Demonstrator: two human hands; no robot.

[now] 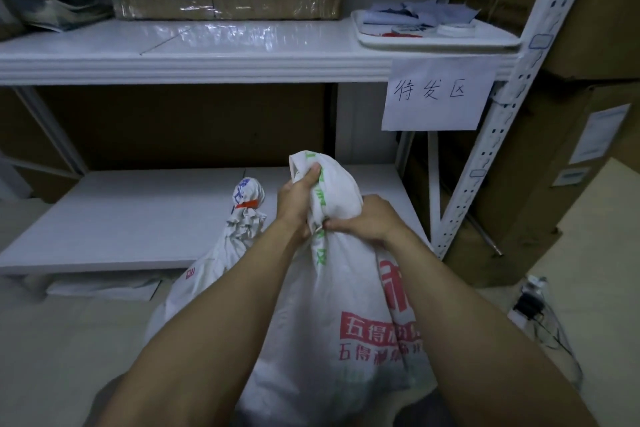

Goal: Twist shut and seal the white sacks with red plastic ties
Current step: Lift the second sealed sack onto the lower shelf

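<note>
White shelving behind: front sack neck gripped by left hand; right hand fingers pinching below; tied sack left of it.

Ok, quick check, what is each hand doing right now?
Left hand: closed on the gathered top of the near sack.
Right hand: closed around the same sack's neck, just below the left.
</note>
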